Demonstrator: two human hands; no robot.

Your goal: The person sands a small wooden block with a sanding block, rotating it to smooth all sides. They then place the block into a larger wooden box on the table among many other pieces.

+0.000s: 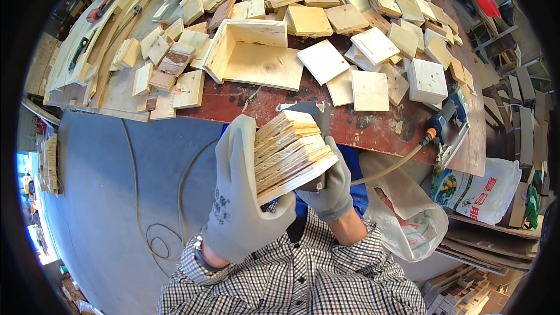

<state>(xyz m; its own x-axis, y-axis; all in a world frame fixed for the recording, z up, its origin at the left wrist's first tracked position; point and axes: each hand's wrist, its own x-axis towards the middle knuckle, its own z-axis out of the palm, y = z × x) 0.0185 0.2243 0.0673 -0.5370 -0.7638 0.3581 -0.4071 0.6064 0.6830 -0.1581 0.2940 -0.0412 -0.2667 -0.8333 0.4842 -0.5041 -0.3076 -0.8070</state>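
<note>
In front of my chest I hold a stack of small plywood pieces (291, 154), tilted, with rough, brown-streaked edges facing up. My left hand (236, 192), in a grey glove, is closed around its left side, thumb underneath. Gloved as well, my right hand (331, 189) is closed at the stack's lower right. A dark grey sheet with ragged pale edges (319, 118) shows behind the stack and by my right hand; its kind is unclear. Just beyond, an open-sided wooden box (256, 61) rests on the red worktable (364, 131).
Loose wooden squares (370, 90) pile across the table. A power sander (446, 119) with a hose lies at its right edge. Plastic bags (481, 189) hang at the right. Long wood strips and hand tools (111, 0) lie far left. A hose (133, 163) trails over the floor.
</note>
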